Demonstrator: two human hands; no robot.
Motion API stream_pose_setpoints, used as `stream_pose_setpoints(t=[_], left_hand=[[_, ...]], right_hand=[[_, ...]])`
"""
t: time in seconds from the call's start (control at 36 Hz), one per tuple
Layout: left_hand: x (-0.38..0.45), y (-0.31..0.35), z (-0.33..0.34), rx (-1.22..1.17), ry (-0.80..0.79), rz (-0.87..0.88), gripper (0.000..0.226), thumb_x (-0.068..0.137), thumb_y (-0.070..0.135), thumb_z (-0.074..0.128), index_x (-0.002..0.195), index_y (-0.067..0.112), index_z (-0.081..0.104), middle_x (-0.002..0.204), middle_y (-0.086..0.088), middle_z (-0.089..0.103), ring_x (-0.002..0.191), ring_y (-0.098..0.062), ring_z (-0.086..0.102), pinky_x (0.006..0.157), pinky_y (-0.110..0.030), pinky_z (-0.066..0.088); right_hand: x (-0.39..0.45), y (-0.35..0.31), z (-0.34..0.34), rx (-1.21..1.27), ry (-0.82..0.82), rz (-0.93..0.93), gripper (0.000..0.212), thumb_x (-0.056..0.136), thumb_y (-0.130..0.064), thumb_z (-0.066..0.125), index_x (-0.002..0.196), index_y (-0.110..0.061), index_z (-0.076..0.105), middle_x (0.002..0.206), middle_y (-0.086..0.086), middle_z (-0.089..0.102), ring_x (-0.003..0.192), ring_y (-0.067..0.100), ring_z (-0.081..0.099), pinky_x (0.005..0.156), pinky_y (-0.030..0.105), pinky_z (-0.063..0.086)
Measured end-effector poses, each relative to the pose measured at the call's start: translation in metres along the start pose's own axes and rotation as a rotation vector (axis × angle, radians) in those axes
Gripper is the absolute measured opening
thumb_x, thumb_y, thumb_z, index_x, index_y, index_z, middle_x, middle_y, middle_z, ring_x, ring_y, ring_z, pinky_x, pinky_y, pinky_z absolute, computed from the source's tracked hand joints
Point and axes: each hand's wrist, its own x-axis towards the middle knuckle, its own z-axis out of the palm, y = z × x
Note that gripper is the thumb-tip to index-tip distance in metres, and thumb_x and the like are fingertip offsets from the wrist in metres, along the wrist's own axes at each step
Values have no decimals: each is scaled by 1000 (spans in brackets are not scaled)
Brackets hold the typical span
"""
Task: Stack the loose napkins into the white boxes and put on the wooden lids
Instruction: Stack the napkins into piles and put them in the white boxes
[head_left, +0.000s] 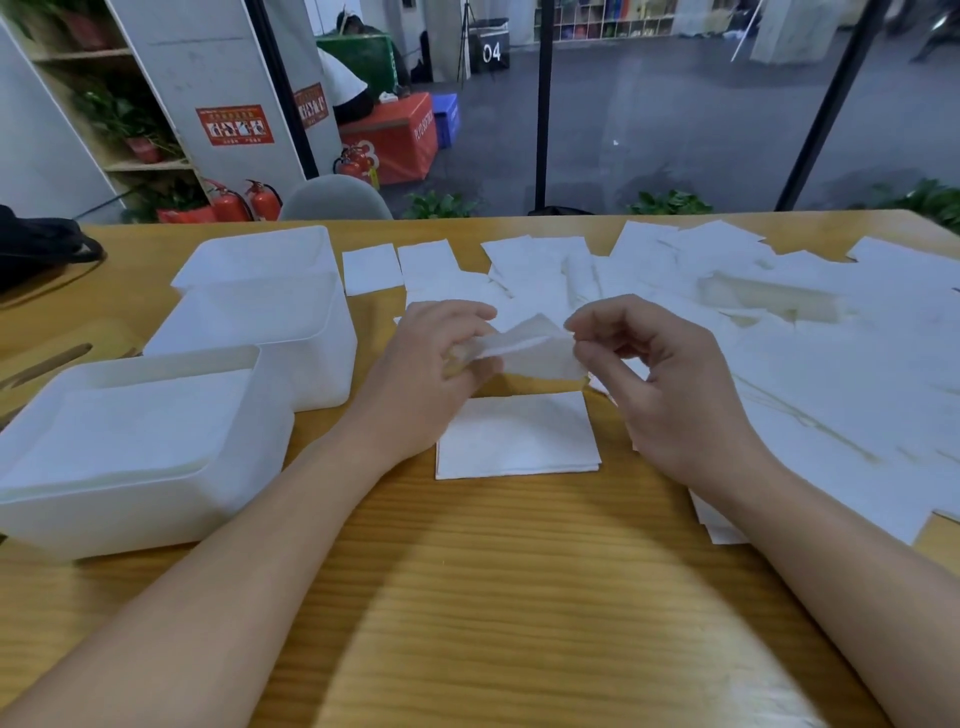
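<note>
Item: one napkin (524, 345), held off the table (519, 597) between both hands. I logged my left hand (436, 374) gripping its left end, fingers (467, 312) curled over the top edge; my right hand (654, 384) pinched the right end between thumb and forefinger, the other fingers loosely curled. The napkin's long axis ran side to side, from one set of fingers to the other.

Item: small squared stack of napkins (519, 436), flat on the table directly below the held napkin, just nearer me than the fingers, long side left to right. I judged it the drop target; both hands sat about equally near.

Item: loose napkins (779, 322), scattered beyond and to the right of the right fingers, overlapping.

Item: three white boxes, all left of the left fingers, lids off. Near box (140, 467) held a layer of napkins, part full. Middle box (270, 332) and far box (260, 260): contents not legible.

Item: wooden lids: not clearly identified.
</note>
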Motion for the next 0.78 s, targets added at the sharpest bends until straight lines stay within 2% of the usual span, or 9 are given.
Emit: stream_pose_setpoints(t=[0.11, 0.22, 0.31, 0.36, 0.44, 0.5, 0.58, 0.72, 0.78], left_hand=[[-3, 7, -9, -61, 72, -8, 13, 107, 27, 69, 117, 31, 76, 122, 23, 70, 122, -1, 55, 96, -9, 40], [-5, 16, -16, 9, 42, 69, 11, 109, 27, 67, 111, 30, 77, 102, 17, 73, 98, -11, 64, 83, -34, 53], [-8, 22, -22, 6, 2, 69, 11, 108, 31, 68, 110, 32, 78, 100, 18, 76, 95, -9, 69, 81, -35, 55], [-9, 26, -26, -96, 20, 34, 10, 106, 33, 71, 110, 31, 80, 101, 22, 77, 98, -4, 71, 82, -24, 53], [-9, 24, -33, -178, 29, 21, 11, 107, 33, 70, 112, 33, 80, 99, 18, 77, 84, -4, 68, 74, -23, 49], [-10, 19, -36, -145, -54, -11, 13, 107, 37, 69, 117, 43, 76, 86, 5, 73, 65, -6, 57, 67, -23, 43], [-12, 15, -37, -107, -221, -104, 23, 106, 47, 68, 127, 55, 64, 89, -18, 72, 53, -9, 41, 59, -16, 40], [-13, 7, -29, -46, -302, -194, 29, 106, 47, 67, 133, 53, 58, 62, 19, 58, 58, -4, 50, 60, -24, 37], [-14, 2, -27, -14, -312, -196, 30, 106, 46, 67, 134, 51, 57, 62, 18, 52, 60, -4, 49, 63, -27, 39]], right_hand=[[-1, 0, -4, -68, -16, 6, 30, 100, -10, 74, 123, -29, 71, 105, -12, 74, 110, 17, 69, 101, 40, 54], [-3, -9, -2, -165, -103, -18, 56, 92, -18, 83, 141, -34, 61, 120, -14, 72, 120, 15, 64, 105, 28, 46], [-5, -13, 4, -145, -41, -10, 37, 95, -24, 82, 128, -34, 70, 106, -13, 75, 104, 13, 67, 92, 23, 50], [-4, -14, 5, -66, -6, 27, 15, 100, -21, 77, 112, -30, 77, 95, -8, 76, 90, 16, 69, 82, 34, 55], [-2, -13, 2, 30, -9, 117, 12, 104, -21, 71, 107, -29, 78, 85, 0, 75, 79, 27, 70, 68, 43, 57], [-1, -9, 0, 1, -45, 193, 12, 105, -23, 69, 109, -33, 75, 76, 8, 70, 68, 31, 65, 60, 40, 52], [-2, -1, 0, -87, -136, 247, 16, 104, -21, 69, 115, -33, 71, 67, 3, 67, 57, 13, 59, 59, 21, 49], [-5, 6, 3, -246, -220, 252, 25, 102, -21, 69, 123, -33, 66, 69, -5, 68, 59, 8, 60, 61, 17, 48], [-6, 8, 5, -305, -242, 241, 25, 102, -23, 69, 125, -33, 66, 71, -6, 69, 61, 10, 63, 60, 20, 50]])
